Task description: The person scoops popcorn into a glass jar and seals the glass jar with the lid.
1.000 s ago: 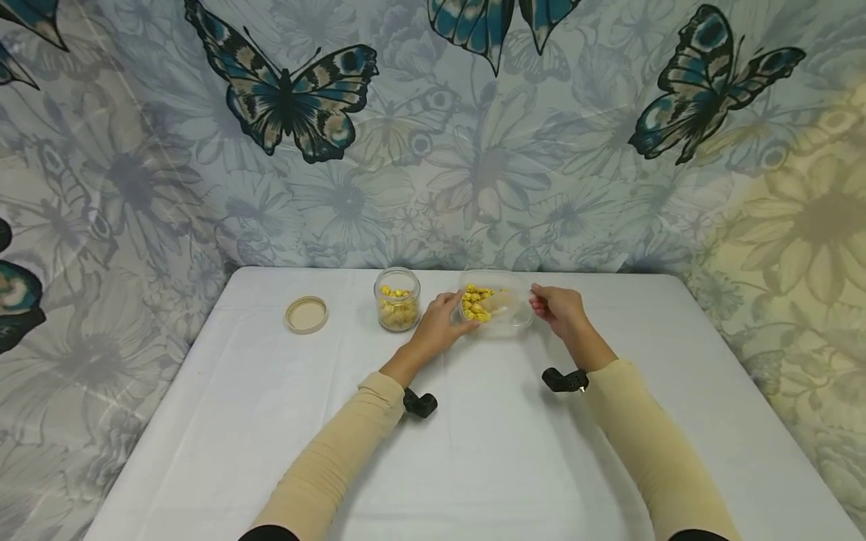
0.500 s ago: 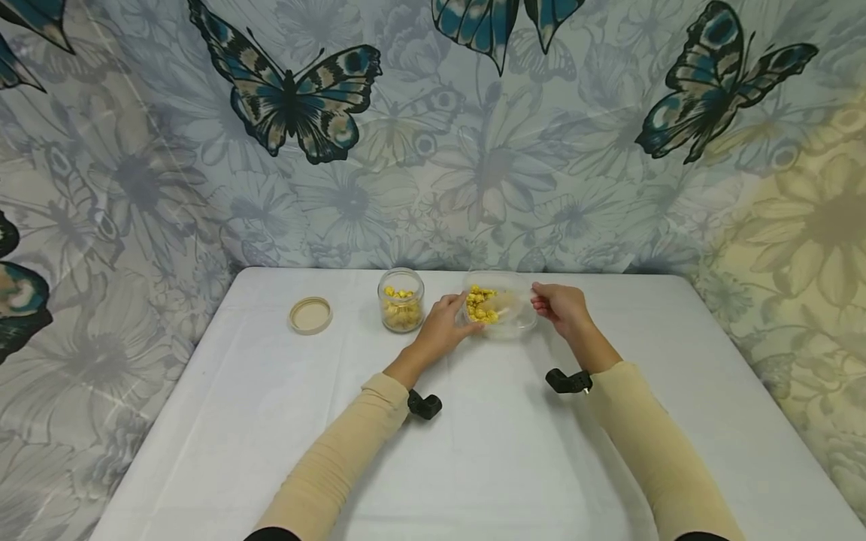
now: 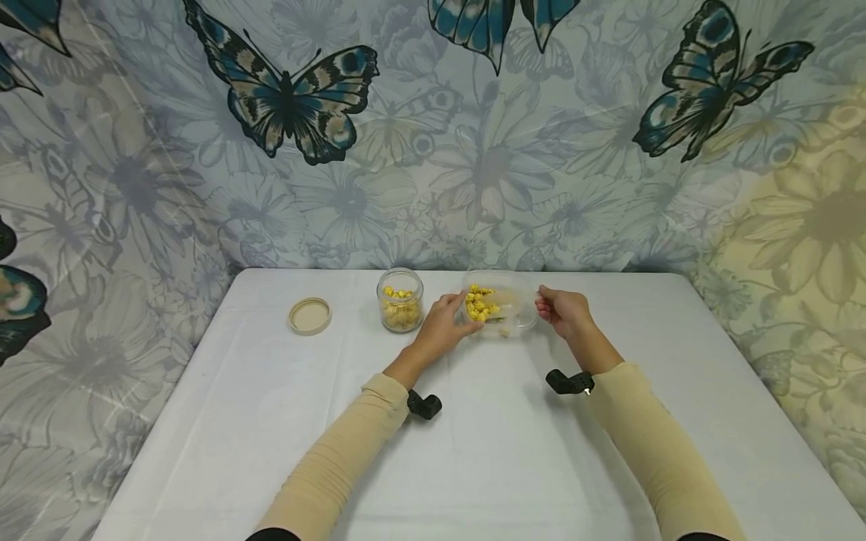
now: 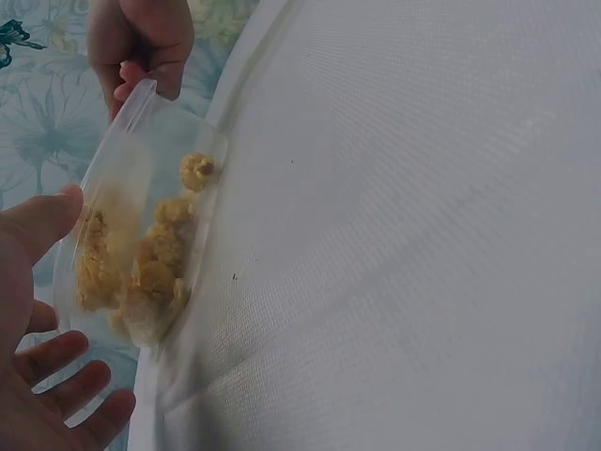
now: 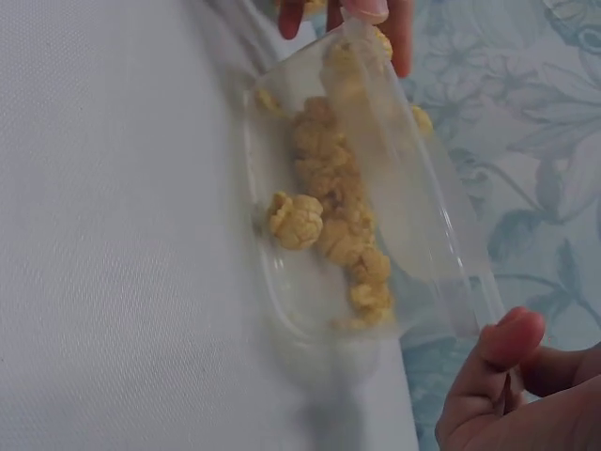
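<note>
A clear plastic container (image 3: pixel 517 279) with yellow popcorn (image 3: pixel 479 306) in it is at the table's far side. My left hand (image 3: pixel 441 327) holds its left end, thumb at the rim; in the left wrist view the other fingers (image 4: pixel 80 385) are spread apart below. At the opposite end my right hand (image 3: pixel 564 312) pinches the rim between thumb and curled fingers, as the right wrist view shows (image 5: pixel 512 376). A single popcorn piece (image 5: pixel 296 221) lies apart from the heap inside. Through the cloudy plastic, the inside is partly blurred.
An uncovered glass jar (image 3: pixel 401 304), partly filled with popcorn, stands just left of the container. Farther left lies a round beige-rimmed lid (image 3: pixel 310 315). White cloth covers the table (image 3: pixel 473 451), and a butterfly-patterned curtain (image 3: pixel 487 188) hangs behind it.
My right hand has shifted slightly right and down. A popcorn piece now shows near the container's front wall, apart from the heap. My left hand stays at the left end.
</note>
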Demonstrator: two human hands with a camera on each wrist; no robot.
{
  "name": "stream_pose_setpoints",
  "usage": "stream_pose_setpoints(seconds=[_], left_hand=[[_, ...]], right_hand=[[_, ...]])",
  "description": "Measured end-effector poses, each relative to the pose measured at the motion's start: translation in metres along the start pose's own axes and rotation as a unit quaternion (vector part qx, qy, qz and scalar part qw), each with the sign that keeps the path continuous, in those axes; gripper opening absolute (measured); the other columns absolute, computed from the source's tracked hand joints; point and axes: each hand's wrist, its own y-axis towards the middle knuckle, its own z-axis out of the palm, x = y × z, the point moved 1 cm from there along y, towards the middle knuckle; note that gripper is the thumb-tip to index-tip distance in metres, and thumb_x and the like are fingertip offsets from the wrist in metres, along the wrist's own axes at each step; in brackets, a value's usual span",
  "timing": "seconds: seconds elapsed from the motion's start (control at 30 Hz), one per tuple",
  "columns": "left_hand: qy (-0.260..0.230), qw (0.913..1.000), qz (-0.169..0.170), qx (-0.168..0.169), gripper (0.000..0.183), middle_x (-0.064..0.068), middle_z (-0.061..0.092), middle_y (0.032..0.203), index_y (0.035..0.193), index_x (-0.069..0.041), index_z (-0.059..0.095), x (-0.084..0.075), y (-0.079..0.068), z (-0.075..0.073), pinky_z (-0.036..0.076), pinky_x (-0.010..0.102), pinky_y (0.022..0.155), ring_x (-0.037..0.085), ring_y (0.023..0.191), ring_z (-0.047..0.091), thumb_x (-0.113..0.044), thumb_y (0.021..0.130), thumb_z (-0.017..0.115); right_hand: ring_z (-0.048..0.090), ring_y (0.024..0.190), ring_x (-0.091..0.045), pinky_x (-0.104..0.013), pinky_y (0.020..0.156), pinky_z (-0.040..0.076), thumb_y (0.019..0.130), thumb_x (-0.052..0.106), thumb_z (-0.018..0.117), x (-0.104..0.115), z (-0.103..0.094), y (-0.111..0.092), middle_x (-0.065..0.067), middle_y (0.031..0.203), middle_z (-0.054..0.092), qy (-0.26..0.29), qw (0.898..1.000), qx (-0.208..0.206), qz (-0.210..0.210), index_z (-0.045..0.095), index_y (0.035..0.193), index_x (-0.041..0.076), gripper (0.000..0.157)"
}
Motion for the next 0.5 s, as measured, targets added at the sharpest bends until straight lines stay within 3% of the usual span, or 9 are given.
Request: stream_pose_setpoints(seconds=[0.13,0.3,0.5], left_hand=[[0.001,1.0000,0.004,-0.004,0.079,0.013,0.042,0.148,0.154,-0.015,0.031,-0.0003,-0.0005,-0.0003,0.040,0.046,0.111,0.031,0.135,0.042,-0.046,0.090,0.066],[0.003,1.0000,0.005,-0.006,0.078,0.014,0.043,0.148,0.154,-0.014,0.032,0.0001,-0.0005,0.0004,0.039,0.045,0.112,0.031,0.135,0.042,-0.045,0.090,0.067],[0.003,1.0000,0.004,-0.008,0.079,0.013,0.042,0.149,0.154,-0.016,0.031,0.0007,0.0006,0.0010,0.039,0.045,0.112,0.032,0.136,0.042,-0.045,0.090,0.067]], right_hand=[[0.058,0.050,-0.005,-0.015,0.049,0.049,0.098,0.009,0.056,0.0002,-0.0017,0.0007,0.000,0.057,0.063,-0.040,0.999,0.004,-0.014,0.064,0.079,0.003,0.022],[0.059,0.051,-0.004,-0.014,0.051,0.050,0.098,0.011,0.056,-0.0023,-0.0001,0.0015,0.003,0.057,0.064,-0.108,0.993,0.013,-0.037,0.061,0.098,-0.003,0.015],[0.058,0.049,-0.003,-0.015,0.049,0.050,0.099,0.012,0.054,-0.0042,0.0039,-0.0007,0.003,0.055,0.061,-0.093,0.995,-0.005,-0.042,0.059,0.097,-0.004,0.016]])
